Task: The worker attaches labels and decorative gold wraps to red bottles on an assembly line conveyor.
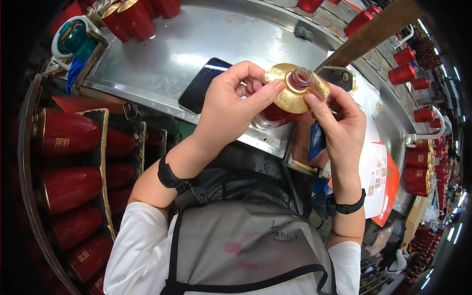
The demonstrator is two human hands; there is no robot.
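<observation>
A red bottle (275,117) with a gold shoulder and an open clear-glass neck stands near the front edge of the metal bench. A curved gold label (291,102) with an embossed pattern lies around the front of its shoulder, just below the neck. My left hand (230,103) pinches the label's left part between thumb and fingers. On the other side, my right hand (342,127) is closed on its right part, thumb on top. Both hands hide portions of the label and the bottle's sides. A dark phone (204,84) lies on the bench beside my left hand.
Red bottles (70,132) lie stacked in a rack at left. More red bottles (136,20) stand at the bench's far left, near a teal tape roll (77,40). A wooden post (371,34) rises at right, before a conveyor carrying red bottles (402,73).
</observation>
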